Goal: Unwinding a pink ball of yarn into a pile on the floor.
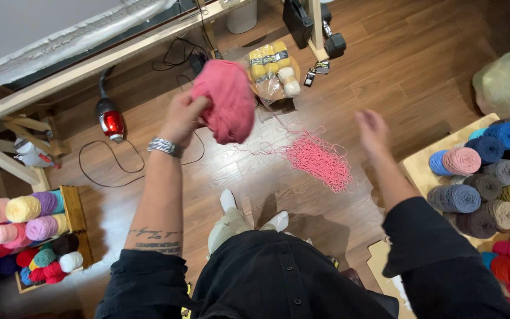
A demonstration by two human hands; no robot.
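The pink yarn ball [226, 100] is held up at about eleven o'clock from the picture's centre, above the wooden floor [396, 65]. It is an oblong, fuzzy mass of one even rose colour, its long axis running from upper left down to lower right. The left hand [183, 117], with a metal watch [165, 146] on its wrist, is closed around the ball's left edge. A thin pink strand trails from the ball toward four o'clock into a loose tangle of pink yarn [317, 158] spread on the floor. The right hand [372, 131] hangs at three o'clock with fingers spread, blurred, holding nothing. At twelve o'clock lies a clear pack of yellow and cream skeins [274, 65]. A red vacuum cleaner [111, 122] sits at nine o'clock. Yarn balls fill a crate [73, 207] at eight o'clock and a stack [491, 177] at four o'clock.
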